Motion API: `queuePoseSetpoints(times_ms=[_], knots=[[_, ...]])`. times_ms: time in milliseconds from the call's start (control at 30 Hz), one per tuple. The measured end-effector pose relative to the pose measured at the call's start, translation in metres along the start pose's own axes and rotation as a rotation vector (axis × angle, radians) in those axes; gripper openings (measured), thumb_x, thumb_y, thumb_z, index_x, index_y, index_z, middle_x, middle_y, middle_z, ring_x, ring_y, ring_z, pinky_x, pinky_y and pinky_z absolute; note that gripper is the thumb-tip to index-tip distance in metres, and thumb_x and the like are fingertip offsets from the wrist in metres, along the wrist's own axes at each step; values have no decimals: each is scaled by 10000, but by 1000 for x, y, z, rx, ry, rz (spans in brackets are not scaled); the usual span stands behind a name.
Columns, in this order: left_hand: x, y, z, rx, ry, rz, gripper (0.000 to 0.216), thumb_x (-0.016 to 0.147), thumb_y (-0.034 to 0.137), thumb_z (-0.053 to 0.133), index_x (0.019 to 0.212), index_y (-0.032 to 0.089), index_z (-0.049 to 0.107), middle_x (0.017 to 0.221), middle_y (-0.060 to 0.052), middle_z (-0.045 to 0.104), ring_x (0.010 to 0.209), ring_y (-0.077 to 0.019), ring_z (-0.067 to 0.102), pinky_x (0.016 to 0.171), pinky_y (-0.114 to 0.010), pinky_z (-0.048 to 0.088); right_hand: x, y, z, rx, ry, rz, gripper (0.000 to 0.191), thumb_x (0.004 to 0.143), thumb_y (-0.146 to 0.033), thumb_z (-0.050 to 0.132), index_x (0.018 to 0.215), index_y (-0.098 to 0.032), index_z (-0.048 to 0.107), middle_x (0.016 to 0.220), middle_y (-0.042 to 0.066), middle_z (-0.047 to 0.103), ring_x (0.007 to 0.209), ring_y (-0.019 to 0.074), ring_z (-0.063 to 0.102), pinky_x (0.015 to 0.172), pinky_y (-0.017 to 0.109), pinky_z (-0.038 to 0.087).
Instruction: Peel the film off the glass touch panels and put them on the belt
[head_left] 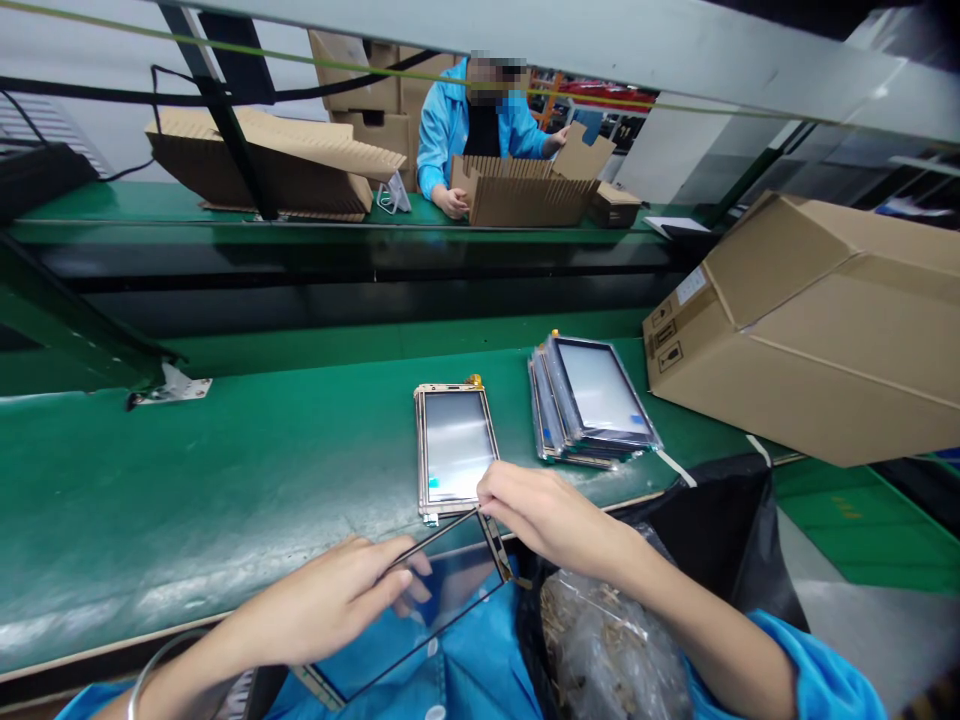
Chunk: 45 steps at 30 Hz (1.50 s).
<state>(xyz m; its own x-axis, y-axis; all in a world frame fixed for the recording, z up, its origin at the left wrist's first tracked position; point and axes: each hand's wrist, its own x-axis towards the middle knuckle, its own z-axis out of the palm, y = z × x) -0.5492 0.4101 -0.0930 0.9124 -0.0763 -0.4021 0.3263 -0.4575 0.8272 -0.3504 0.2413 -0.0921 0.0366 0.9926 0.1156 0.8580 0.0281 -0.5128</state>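
Observation:
My left hand grips a thin dark-framed glass panel from the left edge, thumb on top, holding it over my lap. My right hand is closed in a pinch at the panel's upper right corner; what it pinches is too small to name. Just beyond the hands, a small stack of gold-edged screen panels lies flat on the green work surface. To its right sits a taller, fanned stack of dark-edged panels.
A large cardboard box rests tilted at the right. A black bag with crumpled clear plastic hangs by my right forearm. Across the belt, a person in a blue jacket handles a cardboard divider box. More cardboard lies at back left.

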Motion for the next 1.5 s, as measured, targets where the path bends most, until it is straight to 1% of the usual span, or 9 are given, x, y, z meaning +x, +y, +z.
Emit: queuePoseSetpoints(times_ms=[233,367,467,567,667,867,1167,1367,1500], knots=[[14,-18,-5,-447,-115,-67,320,937,460,419,1025,174,532,1032,-118,729,837,-205,707,664,-291,523,-14,5,26,-281,321,-211,181,967,-141,354,927,-156,530,889,102,625,762,180,564,606,282,449],[29,-42,-17,-666,-125,-77,335,880,472,530,1006,162,522,1047,-156,729,820,-215,726,591,-256,503,-41,-2,24,356,244,46,152,979,-171,363,882,-208,474,970,79,641,858,157,624,690,279,500],[34,-56,-25,-722,-112,-83,370,847,481,579,1006,150,538,1038,-165,731,798,-218,731,571,-248,506,-68,-2,9,798,201,211,157,986,-237,385,836,-227,430,825,37,650,691,138,622,582,256,496],[33,-60,-28,-710,-89,-99,389,833,492,593,1007,147,541,1033,-163,733,799,-210,731,570,-235,506,-83,5,-6,816,436,250,158,969,-265,442,815,-232,433,636,-13,586,539,122,551,515,240,460],[29,-52,-23,-640,-97,-92,377,858,501,552,1010,156,529,1051,-157,728,823,-206,724,597,-246,513,-74,12,-4,535,632,316,60,930,-228,510,874,-231,490,702,-5,589,584,125,570,553,242,478],[17,-22,-6,-320,-71,-61,350,942,474,383,1036,176,540,1029,-114,723,832,-204,707,646,-283,537,-14,8,19,134,233,149,148,914,-185,492,1049,-208,550,902,53,566,832,183,569,732,309,493],[6,1,-3,43,14,29,302,967,361,345,1032,221,605,960,-33,748,818,-199,699,775,-300,492,-3,3,9,46,43,-1,104,941,-143,456,886,-188,532,894,46,519,837,167,507,727,287,452],[11,-3,0,-73,22,58,316,960,398,366,1031,216,615,939,-50,749,827,-204,702,745,-303,508,5,3,12,-54,101,-72,192,971,-161,368,851,-183,517,845,59,531,795,177,504,698,296,454],[30,-24,-9,-480,60,-56,318,925,453,452,1049,177,549,1031,-104,729,831,-198,705,650,-275,527,-30,-9,19,-62,176,-76,203,967,-160,354,866,-196,526,805,68,562,757,193,526,665,319,465]])
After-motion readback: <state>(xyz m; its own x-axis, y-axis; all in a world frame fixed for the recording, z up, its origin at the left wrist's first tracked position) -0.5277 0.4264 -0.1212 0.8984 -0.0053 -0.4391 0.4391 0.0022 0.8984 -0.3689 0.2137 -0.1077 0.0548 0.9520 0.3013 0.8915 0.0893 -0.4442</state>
